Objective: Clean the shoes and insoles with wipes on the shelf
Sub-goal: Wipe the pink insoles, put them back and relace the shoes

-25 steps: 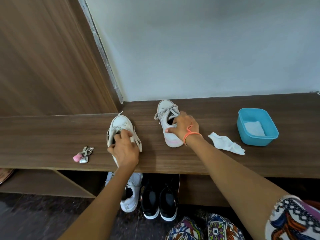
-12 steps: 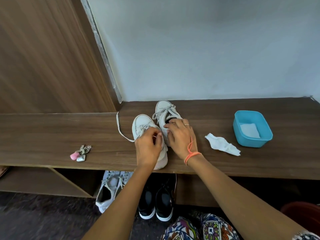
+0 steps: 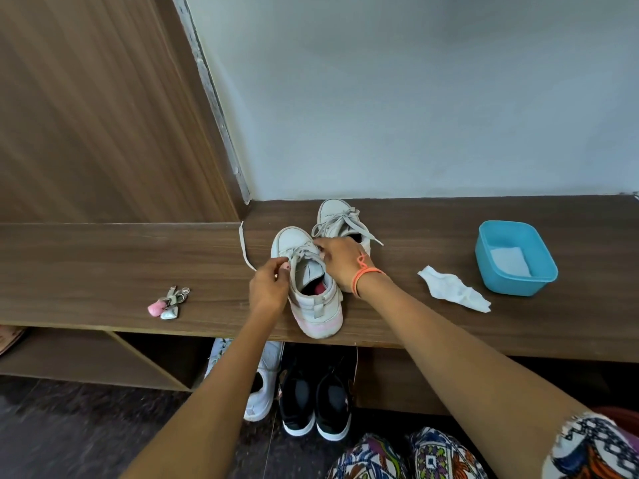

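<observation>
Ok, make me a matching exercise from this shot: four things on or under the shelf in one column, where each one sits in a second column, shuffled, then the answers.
Things
1. keyring
2. blue tub
3. crumpled wipe
4. black shoes

Places
A. on the floor under the shelf
B. right end of the shelf, folded wipe inside
C. on the shelf, between the white shoes and the tub
D. on the shelf, left of the white shoes

Pairs: 1-D, 2-B, 3-C, 4-A
</observation>
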